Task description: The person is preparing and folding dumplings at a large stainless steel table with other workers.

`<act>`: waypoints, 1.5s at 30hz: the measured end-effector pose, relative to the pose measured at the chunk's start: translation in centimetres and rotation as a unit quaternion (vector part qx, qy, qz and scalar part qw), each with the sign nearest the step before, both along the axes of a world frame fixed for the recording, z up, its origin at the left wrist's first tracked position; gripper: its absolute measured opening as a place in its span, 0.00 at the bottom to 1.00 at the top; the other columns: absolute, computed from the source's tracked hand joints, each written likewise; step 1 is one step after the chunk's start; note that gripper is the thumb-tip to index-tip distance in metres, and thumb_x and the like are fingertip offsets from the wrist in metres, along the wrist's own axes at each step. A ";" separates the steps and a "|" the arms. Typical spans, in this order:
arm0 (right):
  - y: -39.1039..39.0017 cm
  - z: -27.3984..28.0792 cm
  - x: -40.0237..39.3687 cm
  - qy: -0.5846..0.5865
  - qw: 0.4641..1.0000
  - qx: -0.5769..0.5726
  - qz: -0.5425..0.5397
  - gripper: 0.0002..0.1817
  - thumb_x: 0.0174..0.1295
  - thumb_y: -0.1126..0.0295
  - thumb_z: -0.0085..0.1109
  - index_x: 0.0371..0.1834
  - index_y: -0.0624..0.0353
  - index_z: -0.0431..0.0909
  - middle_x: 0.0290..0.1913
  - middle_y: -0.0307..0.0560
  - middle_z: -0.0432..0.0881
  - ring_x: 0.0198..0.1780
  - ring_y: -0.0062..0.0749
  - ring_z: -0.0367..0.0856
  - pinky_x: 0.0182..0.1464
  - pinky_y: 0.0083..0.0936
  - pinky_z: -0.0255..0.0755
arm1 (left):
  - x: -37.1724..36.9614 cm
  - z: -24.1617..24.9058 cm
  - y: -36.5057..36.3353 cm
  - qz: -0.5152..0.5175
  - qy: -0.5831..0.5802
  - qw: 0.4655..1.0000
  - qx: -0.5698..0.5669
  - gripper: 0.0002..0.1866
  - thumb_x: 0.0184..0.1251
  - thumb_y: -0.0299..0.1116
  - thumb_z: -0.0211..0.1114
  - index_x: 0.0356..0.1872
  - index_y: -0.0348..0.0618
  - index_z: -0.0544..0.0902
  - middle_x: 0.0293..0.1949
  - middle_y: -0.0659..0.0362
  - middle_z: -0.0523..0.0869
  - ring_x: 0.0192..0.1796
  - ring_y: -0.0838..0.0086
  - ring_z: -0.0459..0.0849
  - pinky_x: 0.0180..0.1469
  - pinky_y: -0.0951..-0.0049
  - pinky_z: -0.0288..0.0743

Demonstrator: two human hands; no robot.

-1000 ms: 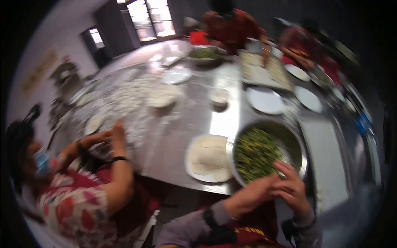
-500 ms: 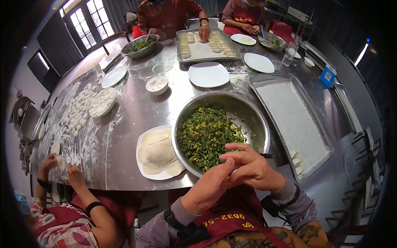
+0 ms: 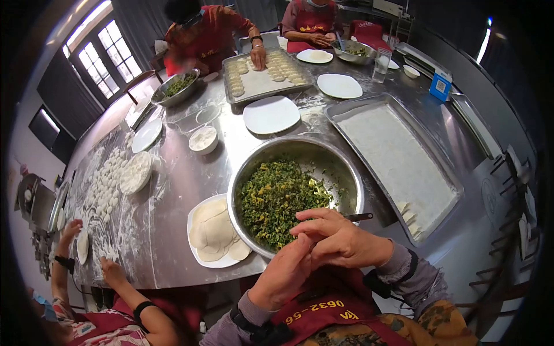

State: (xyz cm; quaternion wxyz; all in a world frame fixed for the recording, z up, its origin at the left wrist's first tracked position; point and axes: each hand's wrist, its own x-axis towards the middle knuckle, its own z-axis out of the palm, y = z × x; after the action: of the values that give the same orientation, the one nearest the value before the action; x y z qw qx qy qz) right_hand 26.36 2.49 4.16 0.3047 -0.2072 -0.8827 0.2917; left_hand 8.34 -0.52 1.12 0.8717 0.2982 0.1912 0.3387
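Note:
My left hand [image 3: 283,274] and my right hand [image 3: 353,241] meet fingertip to fingertip at the near edge of a steel bowl [image 3: 344,187]. Both are closed, with the fingers curled together; whatever is between them is hidden. Chopped green filling with yellow bits [image 3: 277,199] lies in the bowl. A dark handle [image 3: 362,217] sticks out over the rim, just beyond my right hand. Left of the bowl, round dough wrappers [image 3: 212,228] are piled on a white plate [image 3: 194,239].
To the right lies a lined metal tray [image 3: 392,147] with a few dumplings [image 3: 407,218] in its near corner. A co-worker's hands [image 3: 112,271] are at the floured left side, near dough pieces [image 3: 107,184]. Across the table, another hand [image 3: 258,57] reaches into a dumpling tray [image 3: 271,89].
My view has shifted, so the table's far items appear further left. My hands stay pressed together. The left co-worker's hands have moved, and a dough wrapper now shows between them.

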 end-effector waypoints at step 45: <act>2.9 -9.3 22.5 -0.113 0.861 -0.209 -0.449 0.17 0.45 0.67 0.64 0.40 0.61 0.79 0.38 0.49 0.83 0.39 0.39 0.81 0.41 0.31 0.73 | -6.8 -1.0 1.5 0.208 0.052 0.970 0.114 0.25 0.72 0.47 0.48 0.60 0.39 0.70 0.62 0.45 0.69 0.61 0.58 0.71 0.61 0.55 0.67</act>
State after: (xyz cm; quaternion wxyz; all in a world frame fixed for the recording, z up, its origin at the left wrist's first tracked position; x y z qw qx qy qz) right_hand 48.83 5.40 -5.11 0.2502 -0.6716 -0.6405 0.2758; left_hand 1.53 0.97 0.08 0.7310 0.3667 0.2545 0.5162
